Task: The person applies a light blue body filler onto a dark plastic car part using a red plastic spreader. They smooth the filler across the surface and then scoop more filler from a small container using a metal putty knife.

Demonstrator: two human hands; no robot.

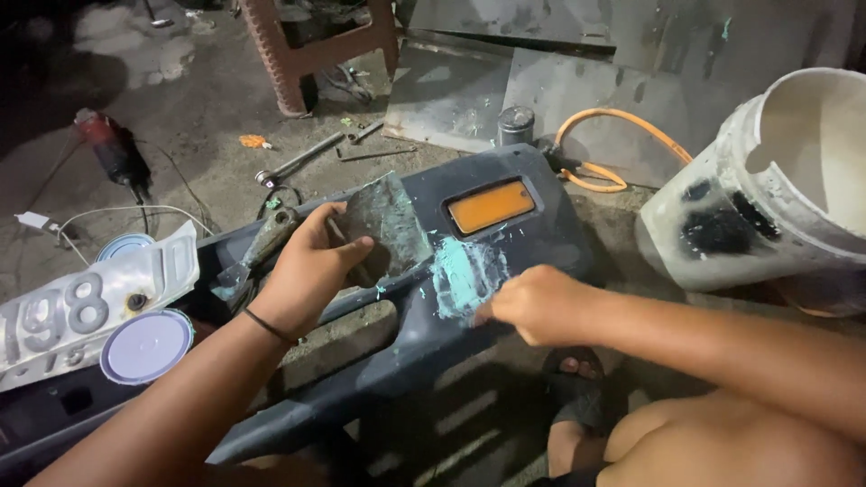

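Observation:
A dark grey plastic vehicle panel (532, 243) with an orange reflector (490, 206) lies across the ground in front of me. A patch of pale green filler (465, 275) is smeared on it below the reflector. My left hand (311, 271) grips a flat, filler-stained board (388, 225) together with a putty knife (262, 248), resting on the panel's upper edge. My right hand (532, 305) is closed with its fingertips pressed against the green patch; whether it holds a small tool is hidden.
A white number plate (81, 311) and a round white lid (146, 345) lie at left. A stained white bucket (767, 189) stands at right, with an orange hose (613, 144), a small can (516, 124), a wrench (302, 160), a red power tool (113, 144) and a plastic stool (316, 50) behind.

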